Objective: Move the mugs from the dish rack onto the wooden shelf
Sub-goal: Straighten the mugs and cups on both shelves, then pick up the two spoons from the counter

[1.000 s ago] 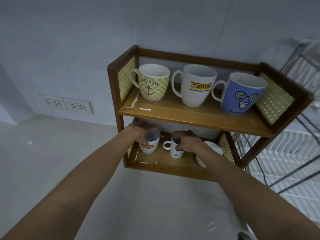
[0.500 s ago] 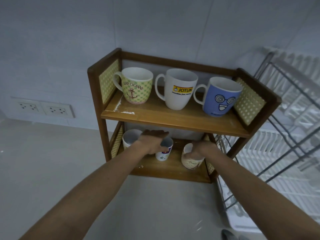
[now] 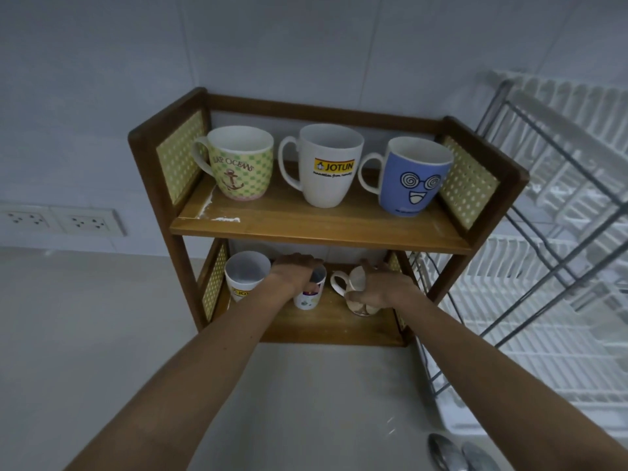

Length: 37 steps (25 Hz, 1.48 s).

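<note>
The wooden shelf (image 3: 319, 229) has two levels. On top stand a green anchor mug (image 3: 239, 164), a white Jotun mug (image 3: 328, 168) and a blue face mug (image 3: 413, 178). On the lower level a white mug (image 3: 243, 275) stands free at the left. My left hand (image 3: 294, 273) grips the rim of a small white mug (image 3: 307, 297) in the middle. My right hand (image 3: 380, 287) holds a cream patterned mug (image 3: 356, 294) at the right, its handle pointing left.
The white dish rack (image 3: 543, 266) with grey wire frame stands right of the shelf, its slots showing no mugs. Two spoons (image 3: 455, 453) lie on the counter at the bottom right. Wall sockets (image 3: 61, 220) sit to the left.
The view has shifted, so the shelf sits lower and more centred. My left hand moved from the leftmost white mug to the small mug; my right hand moved to the cream mug and turned it.
</note>
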Each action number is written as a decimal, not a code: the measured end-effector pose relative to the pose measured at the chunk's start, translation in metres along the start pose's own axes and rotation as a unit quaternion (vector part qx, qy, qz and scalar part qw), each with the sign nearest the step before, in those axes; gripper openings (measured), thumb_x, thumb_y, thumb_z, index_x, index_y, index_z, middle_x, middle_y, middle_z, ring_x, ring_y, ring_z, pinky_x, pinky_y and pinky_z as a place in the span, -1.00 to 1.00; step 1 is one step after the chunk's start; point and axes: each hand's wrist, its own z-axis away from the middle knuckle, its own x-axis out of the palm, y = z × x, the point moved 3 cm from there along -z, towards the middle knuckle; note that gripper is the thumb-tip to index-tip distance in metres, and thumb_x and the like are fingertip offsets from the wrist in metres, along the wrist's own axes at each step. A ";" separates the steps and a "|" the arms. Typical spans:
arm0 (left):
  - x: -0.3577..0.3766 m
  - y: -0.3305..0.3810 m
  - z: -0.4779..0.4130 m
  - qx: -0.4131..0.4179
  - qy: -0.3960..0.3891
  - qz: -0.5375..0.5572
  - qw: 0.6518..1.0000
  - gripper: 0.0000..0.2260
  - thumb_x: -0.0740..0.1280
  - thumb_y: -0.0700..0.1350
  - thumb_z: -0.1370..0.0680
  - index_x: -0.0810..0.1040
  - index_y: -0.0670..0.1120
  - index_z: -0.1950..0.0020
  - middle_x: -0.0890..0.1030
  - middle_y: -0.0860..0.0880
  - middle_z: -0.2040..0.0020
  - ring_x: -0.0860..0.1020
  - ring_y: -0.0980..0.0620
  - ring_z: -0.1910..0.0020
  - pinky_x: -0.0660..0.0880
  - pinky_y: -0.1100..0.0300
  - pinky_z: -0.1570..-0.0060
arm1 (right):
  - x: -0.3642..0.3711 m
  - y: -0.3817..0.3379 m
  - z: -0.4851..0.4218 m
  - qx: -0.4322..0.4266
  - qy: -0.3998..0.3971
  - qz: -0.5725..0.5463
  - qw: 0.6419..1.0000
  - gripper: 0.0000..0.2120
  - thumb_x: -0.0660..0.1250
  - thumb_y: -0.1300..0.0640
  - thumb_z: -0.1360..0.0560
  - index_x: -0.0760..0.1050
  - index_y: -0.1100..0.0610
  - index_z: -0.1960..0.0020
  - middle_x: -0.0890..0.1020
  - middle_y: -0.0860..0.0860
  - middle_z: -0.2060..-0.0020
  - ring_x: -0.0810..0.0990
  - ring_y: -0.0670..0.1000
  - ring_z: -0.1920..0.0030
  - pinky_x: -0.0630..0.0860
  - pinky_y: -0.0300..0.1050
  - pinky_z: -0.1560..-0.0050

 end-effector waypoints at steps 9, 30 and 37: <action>0.007 -0.007 -0.008 0.007 -0.024 0.017 1.000 -0.52 0.30 -0.01 -0.55 0.27 -0.02 -0.45 0.45 -0.16 -0.36 0.44 -0.16 -0.30 0.43 0.00 -0.21 | -0.002 0.001 -0.008 -0.056 -0.021 0.013 0.998 -0.17 0.39 0.08 -0.45 -0.05 0.00 -0.54 0.05 0.11 -0.55 0.25 0.21 -0.46 0.41 0.06 -0.33; 0.170 0.197 0.177 0.054 0.144 0.209 0.966 -0.64 0.17 -0.12 -0.57 0.43 0.02 -0.37 0.51 0.01 -0.28 0.45 -0.01 -0.24 0.36 0.16 -0.21 | 0.147 0.105 0.218 -0.086 0.133 -0.130 0.979 -0.82 0.18 0.05 -0.51 0.53 0.05 -0.01 0.68 0.13 0.10 0.62 0.23 0.06 0.50 -0.02 0.16; 0.190 0.302 0.186 0.110 0.176 0.116 0.971 -0.78 0.43 -0.10 -0.42 0.67 0.00 -0.06 0.64 -0.07 0.17 0.61 -0.12 0.24 0.55 0.12 0.31 | 0.187 0.197 0.250 -0.046 0.156 -0.166 0.973 -0.84 0.24 0.02 -0.50 0.48 0.09 0.01 0.57 0.04 0.05 0.57 0.15 0.02 0.42 -0.07 0.21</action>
